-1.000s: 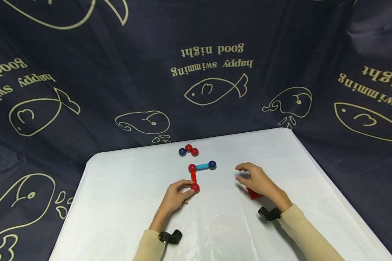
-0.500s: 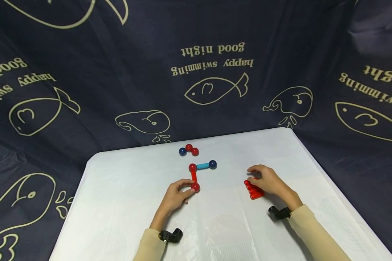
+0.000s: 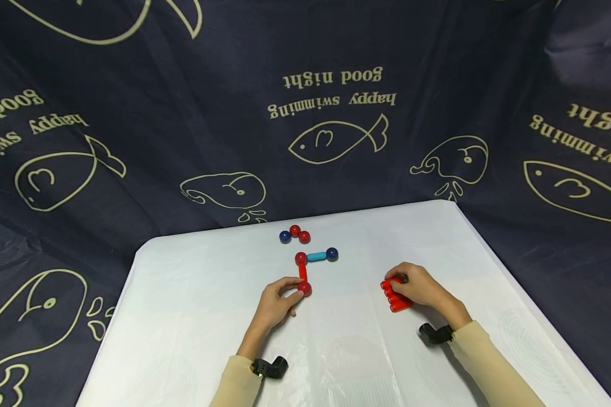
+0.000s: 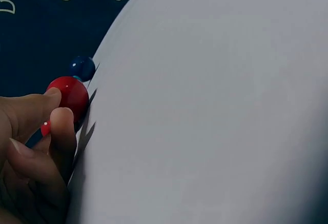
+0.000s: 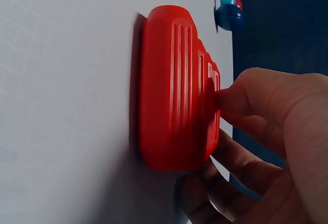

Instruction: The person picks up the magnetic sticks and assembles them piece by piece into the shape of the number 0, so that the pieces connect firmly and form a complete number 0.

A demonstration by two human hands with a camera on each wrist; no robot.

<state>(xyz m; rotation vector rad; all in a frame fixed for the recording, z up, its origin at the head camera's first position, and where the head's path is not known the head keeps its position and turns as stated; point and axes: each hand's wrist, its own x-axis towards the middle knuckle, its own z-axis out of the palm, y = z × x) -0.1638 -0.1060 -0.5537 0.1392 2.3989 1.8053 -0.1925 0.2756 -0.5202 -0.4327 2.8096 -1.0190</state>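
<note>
My left hand pinches a red ball at the near end of a red rod. That rod runs to a red corner ball, from which a light blue rod leads right to a dark blue ball. On the right, several red rods lie side by side on the table. My right hand is at their far end, thumb and fingers pinching a rod there. In the right wrist view the near red rod shows grooves, and the thumb presses on a farther one; the fingertips are partly hidden.
Behind the joined piece sit a loose dark blue ball and two red balls, close together. A white cover lies over the table, whose far edge meets a dark printed cloth.
My right hand has moved right and toward me onto the red rods, and its fingers have closed in. My left hand and the joined piece have shifted slightly away from me.
</note>
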